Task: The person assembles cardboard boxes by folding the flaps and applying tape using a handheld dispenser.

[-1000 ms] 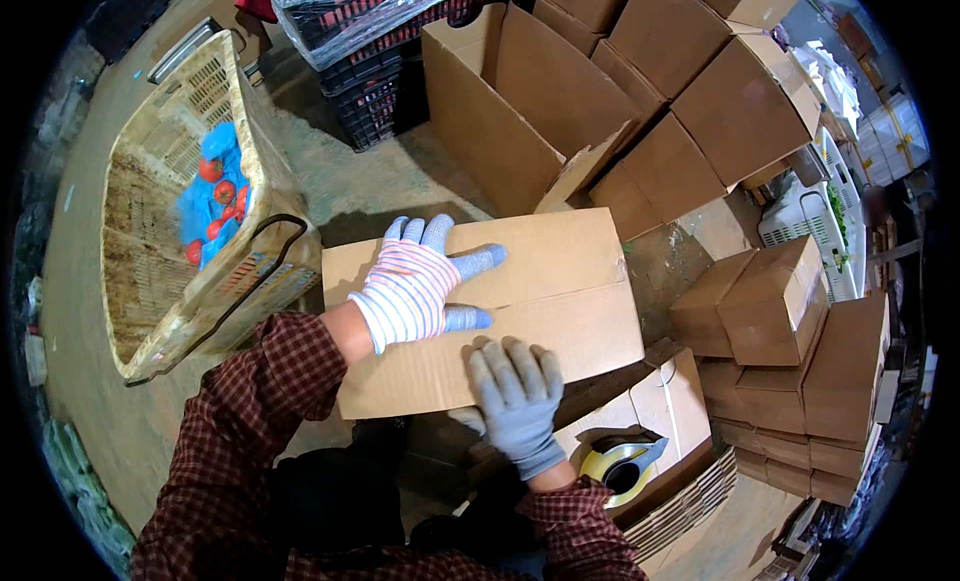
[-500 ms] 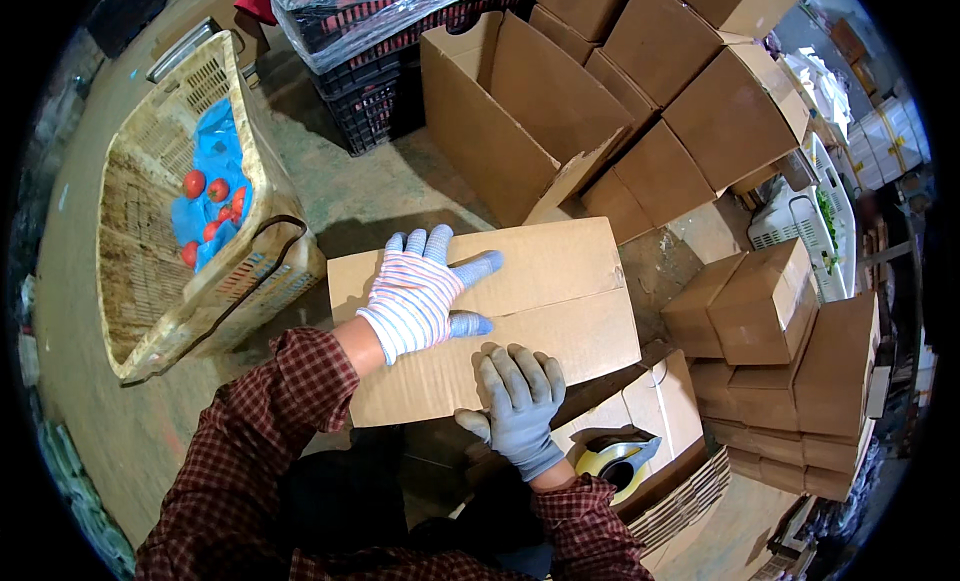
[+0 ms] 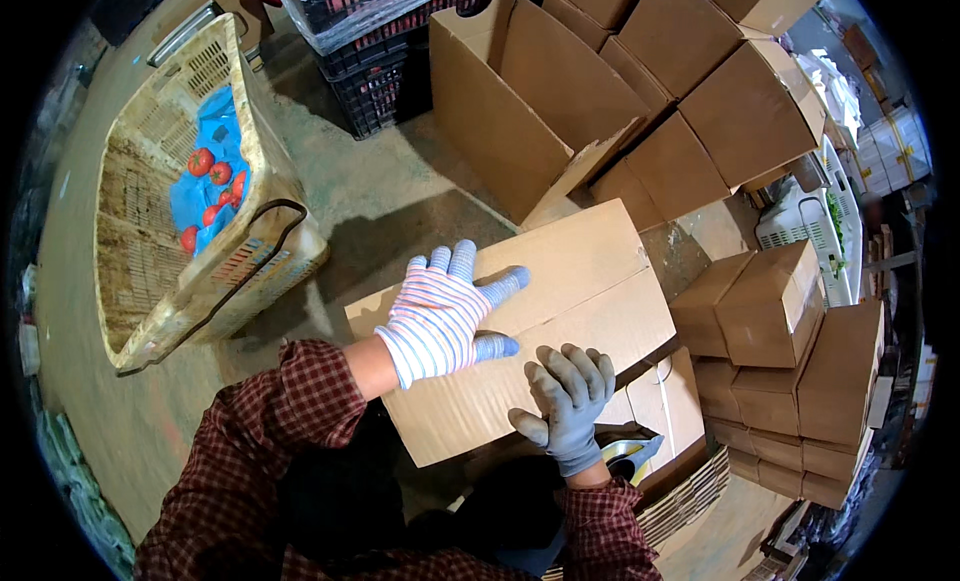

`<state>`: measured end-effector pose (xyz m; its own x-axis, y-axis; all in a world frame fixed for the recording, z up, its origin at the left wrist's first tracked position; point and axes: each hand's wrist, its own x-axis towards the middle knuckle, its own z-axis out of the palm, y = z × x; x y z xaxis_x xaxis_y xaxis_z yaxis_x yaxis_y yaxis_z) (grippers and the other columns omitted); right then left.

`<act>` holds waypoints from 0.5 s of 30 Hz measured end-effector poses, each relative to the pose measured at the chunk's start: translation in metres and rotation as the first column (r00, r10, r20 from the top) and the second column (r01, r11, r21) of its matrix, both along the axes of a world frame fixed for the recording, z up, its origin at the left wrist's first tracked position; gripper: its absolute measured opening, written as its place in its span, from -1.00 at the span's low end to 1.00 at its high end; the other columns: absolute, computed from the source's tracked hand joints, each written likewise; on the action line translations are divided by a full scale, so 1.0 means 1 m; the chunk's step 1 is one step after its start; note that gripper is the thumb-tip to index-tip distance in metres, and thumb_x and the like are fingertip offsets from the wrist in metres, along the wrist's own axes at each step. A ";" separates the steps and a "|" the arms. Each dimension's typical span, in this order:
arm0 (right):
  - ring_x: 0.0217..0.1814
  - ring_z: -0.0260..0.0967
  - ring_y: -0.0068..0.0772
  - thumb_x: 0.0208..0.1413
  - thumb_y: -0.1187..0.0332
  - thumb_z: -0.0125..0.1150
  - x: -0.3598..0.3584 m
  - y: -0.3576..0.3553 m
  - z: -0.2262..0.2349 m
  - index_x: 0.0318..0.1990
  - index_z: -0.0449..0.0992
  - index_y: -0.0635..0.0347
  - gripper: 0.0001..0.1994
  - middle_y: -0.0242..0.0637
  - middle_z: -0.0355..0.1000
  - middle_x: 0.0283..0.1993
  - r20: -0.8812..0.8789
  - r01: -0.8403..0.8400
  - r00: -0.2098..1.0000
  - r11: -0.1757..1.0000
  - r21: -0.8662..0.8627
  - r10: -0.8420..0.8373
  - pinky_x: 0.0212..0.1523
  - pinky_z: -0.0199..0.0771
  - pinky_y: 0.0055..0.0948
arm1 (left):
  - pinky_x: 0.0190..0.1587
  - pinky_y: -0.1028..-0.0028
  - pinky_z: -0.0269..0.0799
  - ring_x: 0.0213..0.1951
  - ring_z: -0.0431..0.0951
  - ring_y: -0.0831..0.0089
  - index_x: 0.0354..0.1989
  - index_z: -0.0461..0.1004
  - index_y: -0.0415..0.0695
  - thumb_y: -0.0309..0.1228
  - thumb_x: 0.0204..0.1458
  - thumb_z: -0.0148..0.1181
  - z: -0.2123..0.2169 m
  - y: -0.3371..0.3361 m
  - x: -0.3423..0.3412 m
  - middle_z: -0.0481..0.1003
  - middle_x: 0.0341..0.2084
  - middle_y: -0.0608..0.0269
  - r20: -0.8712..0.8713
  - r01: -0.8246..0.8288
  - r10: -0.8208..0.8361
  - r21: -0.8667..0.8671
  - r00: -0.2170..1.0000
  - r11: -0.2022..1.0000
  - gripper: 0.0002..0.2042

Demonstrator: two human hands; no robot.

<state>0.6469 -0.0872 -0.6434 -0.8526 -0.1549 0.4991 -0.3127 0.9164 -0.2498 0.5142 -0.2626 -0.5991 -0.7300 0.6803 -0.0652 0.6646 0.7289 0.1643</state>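
A closed brown cardboard box [image 3: 590,256] lies in front of me at a slant, a seam running across its top. Across its left half my left hand [image 3: 437,309], in a white glove with coloured stripes and blue-grey fingertips, rests with fingers spread. Near the box's closest edge, my right hand [image 3: 570,406] in a grey glove lies palm down, fingers stretched out. Neither hand grips anything. Partly hidden behind the right wrist, a tape dispenser [image 3: 628,455] with a yellowish roll sits on flattened cardboard [image 3: 672,406].
To the left stands a dirty cream plastic crate [image 3: 285,249] with tomatoes [image 3: 220,173] on blue plastic. An open carton [image 3: 500,111] and wrapped black crates [image 3: 380,89] stand ahead. Stacked cartons [image 3: 765,301] rise at the right, near a white basket [image 3: 800,231] with greens.
The box has turned counterclockwise and shifted right, its right end swinging farther away. Both hands have moved right with it, and the right hand now covers more of the tape dispenser.
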 end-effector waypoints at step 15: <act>-0.16 0.29 -0.49 0.08 0.27 0.16 0.198 0.055 -0.089 0.06 0.28 0.44 -0.52 -0.30 0.34 -0.15 0.743 0.792 0.411 -0.197 -0.578 -0.528 -0.13 0.31 -0.54 | 0.11 0.04 0.13 0.11 0.24 -0.12 0.30 0.12 0.22 0.21 -0.11 0.09 0.013 0.010 0.004 0.15 0.15 -0.34 0.131 -0.023 0.033 -0.077 0.991 0.997 -0.24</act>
<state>0.8447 -0.0325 -0.7326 -0.2476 0.8929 -0.3760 0.4841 -0.2222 -0.8463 0.5184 -0.2527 -0.5866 -0.7301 0.6495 -0.2124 0.6203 0.7603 0.1928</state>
